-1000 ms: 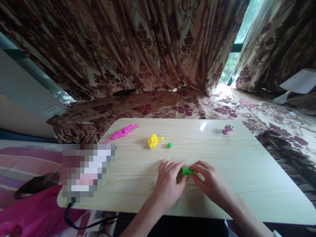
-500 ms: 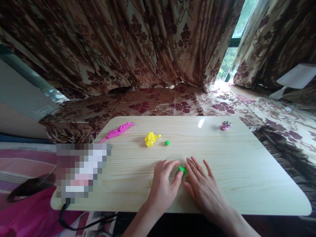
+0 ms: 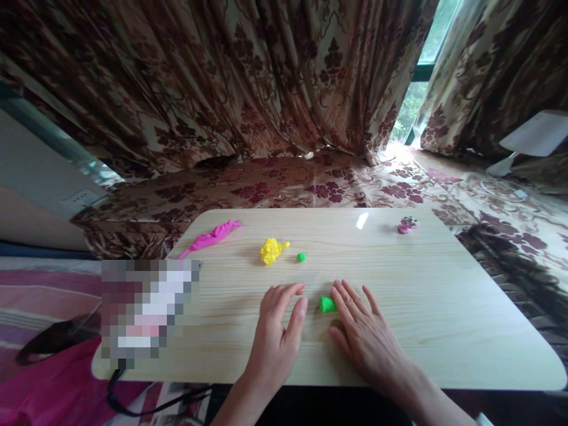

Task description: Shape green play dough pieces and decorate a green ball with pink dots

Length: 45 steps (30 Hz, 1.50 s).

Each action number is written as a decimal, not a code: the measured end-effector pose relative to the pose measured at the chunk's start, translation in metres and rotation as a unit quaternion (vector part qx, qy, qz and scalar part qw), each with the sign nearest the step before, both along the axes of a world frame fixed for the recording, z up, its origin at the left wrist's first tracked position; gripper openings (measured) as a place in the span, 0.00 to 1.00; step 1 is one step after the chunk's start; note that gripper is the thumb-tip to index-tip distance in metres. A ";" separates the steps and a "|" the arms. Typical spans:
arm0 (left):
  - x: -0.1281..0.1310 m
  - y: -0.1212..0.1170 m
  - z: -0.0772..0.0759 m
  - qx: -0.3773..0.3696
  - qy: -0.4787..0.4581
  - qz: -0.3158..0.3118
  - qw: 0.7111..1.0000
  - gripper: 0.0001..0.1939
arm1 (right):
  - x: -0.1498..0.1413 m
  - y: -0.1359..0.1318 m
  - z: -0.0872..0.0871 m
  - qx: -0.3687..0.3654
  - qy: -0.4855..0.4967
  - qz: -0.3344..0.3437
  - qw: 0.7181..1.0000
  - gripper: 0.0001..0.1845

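Observation:
A bright green lump of modelling clay (image 3: 327,305) lies on the table, its right end hidden under my fingers. My right hand (image 3: 367,334) rests flat over that end, fingers stretched out and slightly spread. To the left of the lump, my left hand (image 3: 274,331) is held apart from it, thumb and fingers curved with a gap between them and nothing inside. Beyond the hands sit a small green clay ball (image 3: 301,257) and a yellow clay shape (image 3: 270,251) with a short stalk pointing right.
A long pink clay piece (image 3: 213,235) lies at the table's back left. A small pink and green piece (image 3: 407,225) is at the back right. A blurred-out object (image 3: 153,307) covers the left edge, with a black cable (image 3: 113,393) below. The pale wooden table (image 3: 452,319) has rounded corners.
My left hand has let go of the green clay and moved left, away from it. The lump's visible end now looks wider. The right hand has hardly moved.

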State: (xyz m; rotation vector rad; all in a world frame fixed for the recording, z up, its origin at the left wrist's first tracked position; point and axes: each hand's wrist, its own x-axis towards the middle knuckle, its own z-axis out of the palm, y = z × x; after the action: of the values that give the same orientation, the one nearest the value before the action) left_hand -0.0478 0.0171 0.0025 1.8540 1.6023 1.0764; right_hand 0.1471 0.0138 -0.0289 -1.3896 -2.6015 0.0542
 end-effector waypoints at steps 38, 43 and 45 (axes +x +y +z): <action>0.010 0.009 0.001 0.013 0.101 -0.053 0.993 0.16 | 0.000 0.025 0.004 -0.035 0.009 0.036 0.999 0.36; 0.016 0.004 0.001 -0.007 0.168 -0.145 0.975 0.17 | 0.020 -0.014 0.006 -0.061 0.031 0.075 0.995 0.38; 0.017 0.003 0.000 -0.018 0.179 -0.161 0.970 0.16 | 0.030 -0.015 0.009 -0.054 0.071 0.018 0.996 0.34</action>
State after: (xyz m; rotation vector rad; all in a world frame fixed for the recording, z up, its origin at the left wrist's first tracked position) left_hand -0.0305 0.0204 0.0024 2.2809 1.4170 0.5922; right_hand 0.1773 -0.0015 -0.0201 -1.3202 -2.5389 0.2912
